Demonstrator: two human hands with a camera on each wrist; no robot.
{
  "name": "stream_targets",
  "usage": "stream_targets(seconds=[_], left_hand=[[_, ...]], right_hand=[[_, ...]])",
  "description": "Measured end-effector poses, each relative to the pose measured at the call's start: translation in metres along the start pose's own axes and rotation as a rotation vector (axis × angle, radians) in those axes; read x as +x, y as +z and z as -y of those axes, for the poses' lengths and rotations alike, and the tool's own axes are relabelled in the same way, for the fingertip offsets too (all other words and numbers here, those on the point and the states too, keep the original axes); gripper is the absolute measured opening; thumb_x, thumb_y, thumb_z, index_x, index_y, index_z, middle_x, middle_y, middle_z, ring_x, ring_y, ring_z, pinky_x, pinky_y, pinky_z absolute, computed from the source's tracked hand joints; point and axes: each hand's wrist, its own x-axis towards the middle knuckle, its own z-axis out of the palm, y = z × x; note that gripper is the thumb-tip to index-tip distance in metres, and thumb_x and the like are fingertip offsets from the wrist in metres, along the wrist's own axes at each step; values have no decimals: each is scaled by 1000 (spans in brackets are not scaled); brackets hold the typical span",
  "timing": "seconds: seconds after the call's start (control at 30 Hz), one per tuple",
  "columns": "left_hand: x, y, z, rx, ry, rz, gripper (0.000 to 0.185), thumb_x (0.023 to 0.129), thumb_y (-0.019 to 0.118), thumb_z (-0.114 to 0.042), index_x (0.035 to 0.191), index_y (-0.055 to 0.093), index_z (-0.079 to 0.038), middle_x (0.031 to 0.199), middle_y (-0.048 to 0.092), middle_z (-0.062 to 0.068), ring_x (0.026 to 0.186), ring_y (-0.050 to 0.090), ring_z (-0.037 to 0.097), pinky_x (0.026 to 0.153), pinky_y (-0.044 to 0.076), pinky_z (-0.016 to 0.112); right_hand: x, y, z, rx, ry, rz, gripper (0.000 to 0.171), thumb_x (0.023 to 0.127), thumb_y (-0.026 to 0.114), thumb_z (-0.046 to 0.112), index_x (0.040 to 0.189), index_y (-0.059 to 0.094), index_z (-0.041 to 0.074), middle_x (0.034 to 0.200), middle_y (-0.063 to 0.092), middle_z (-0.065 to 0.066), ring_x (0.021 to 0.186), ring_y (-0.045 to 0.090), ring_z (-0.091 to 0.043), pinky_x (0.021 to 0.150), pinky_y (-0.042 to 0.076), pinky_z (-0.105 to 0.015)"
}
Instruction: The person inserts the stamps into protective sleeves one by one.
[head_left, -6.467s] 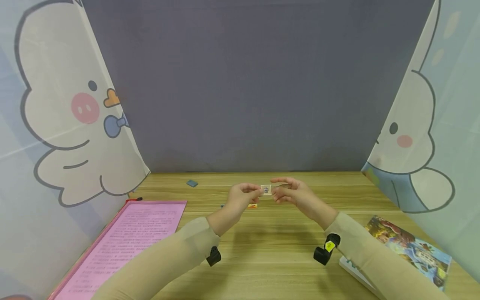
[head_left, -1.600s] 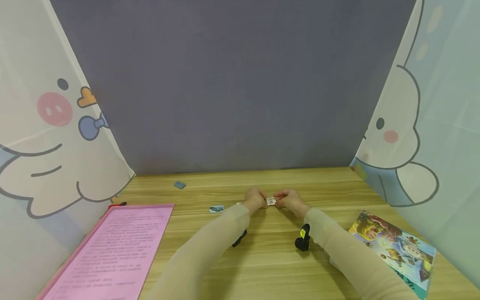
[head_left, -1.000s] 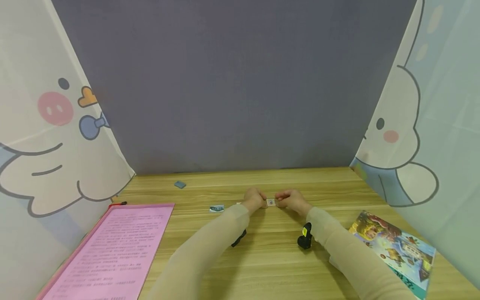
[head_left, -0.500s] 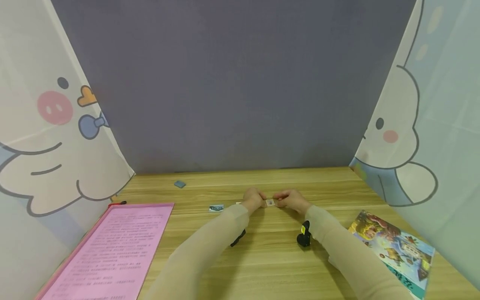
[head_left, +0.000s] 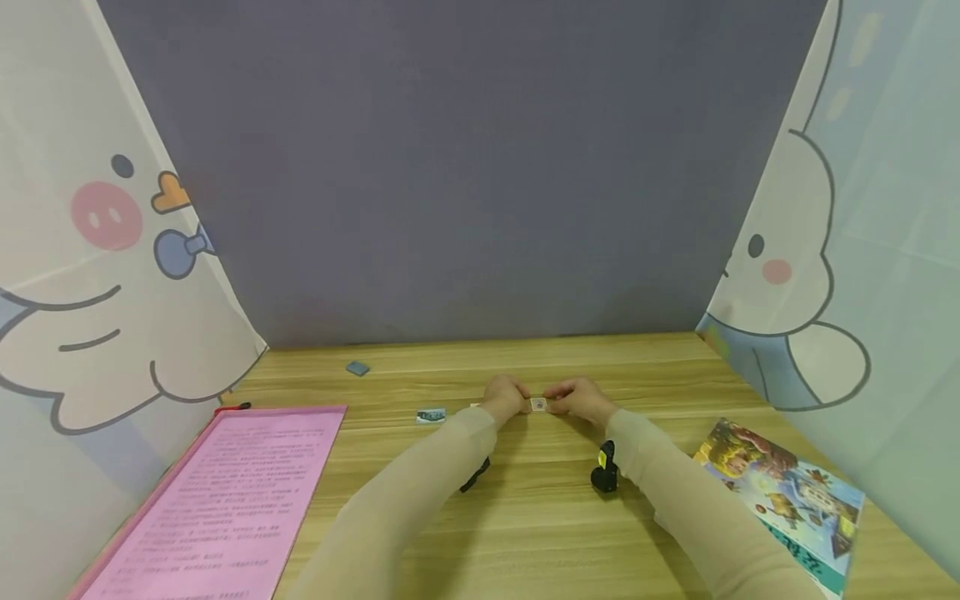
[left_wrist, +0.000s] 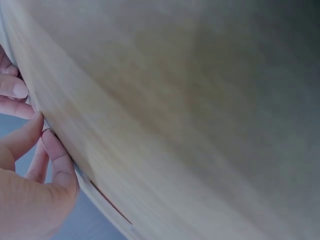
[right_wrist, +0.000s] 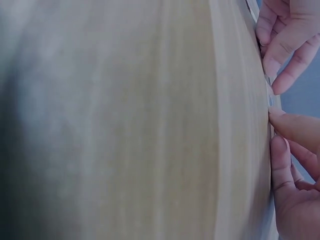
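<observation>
A small square card (head_left: 538, 404) with a pale border and a tiny picture lies at table level between both hands in the head view. My left hand (head_left: 507, 396) pinches its left side; my right hand (head_left: 581, 400) has fingertips at its right edge. In the left wrist view the left hand (left_wrist: 37, 182) has thumb and fingertips close together at the table surface. The right wrist view has the right hand (right_wrist: 297, 175) low at the side, index and thumb tips by the card's edge. Left of the hands lies a bluish picture card (head_left: 431, 416); another pale card (head_left: 476, 406) is mostly hidden behind my left hand.
On the wooden table (head_left: 525, 517), a pink sheet of text (head_left: 225, 492) lies at left and an illustrated book (head_left: 783, 500) at right, partly under the right sleeve. A small blue-grey block (head_left: 357, 368) sits far left. A grey panel (head_left: 465, 167) closes the back.
From being held up in my left hand, the square card has come down to the table, and my right hand has joined at its edge. Over the last second both hands barely shift.
</observation>
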Motion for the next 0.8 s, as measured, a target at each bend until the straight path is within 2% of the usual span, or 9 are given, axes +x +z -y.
stream_targets(seconds=[0.13, 0.33, 0.5, 0.73, 0.8], left_hand=[[-2, -2, -2, 11, -2, -2, 18, 64, 76, -6, 78, 68, -13, 84, 60, -2, 74, 51, 14, 68, 46, 25], [-4, -1, -1, 8, -1, 7, 20, 64, 76, -5, 80, 68, -11, 82, 60, -1, 72, 51, 15, 63, 46, 23], [-4, -2, 1, 5, -2, 30, 21, 64, 77, -6, 82, 67, -11, 85, 59, -1, 74, 51, 15, 63, 46, 24], [-3, -13, -2, -32, -12, 133, 27, 68, 74, -6, 93, 65, -8, 82, 59, 2, 66, 53, 15, 61, 51, 27], [-3, -19, -4, -47, -3, 150, 30, 70, 73, -6, 99, 63, -7, 85, 59, 3, 69, 55, 16, 66, 51, 29]], right_hand=[[0, 1, -1, -3, -11, -14, 30, 74, 69, 3, 103, 63, 1, 106, 55, -11, 88, 47, -19, 67, 51, -25], [0, 1, -3, -6, -18, -2, 31, 74, 69, 6, 104, 62, 1, 105, 54, -11, 89, 46, -20, 69, 49, -26], [-1, 3, -4, 25, -5, 12, 33, 74, 70, 7, 106, 62, 2, 104, 53, -11, 89, 47, -20, 69, 49, -26], [3, -3, -6, 451, 97, 102, 49, 72, 62, -10, 118, 45, -10, 112, 45, -20, 88, 52, -23, 82, 48, -29], [4, -7, -4, 444, 102, 93, 48, 74, 61, -8, 119, 45, -10, 112, 47, -20, 85, 53, -22, 80, 49, -29]])
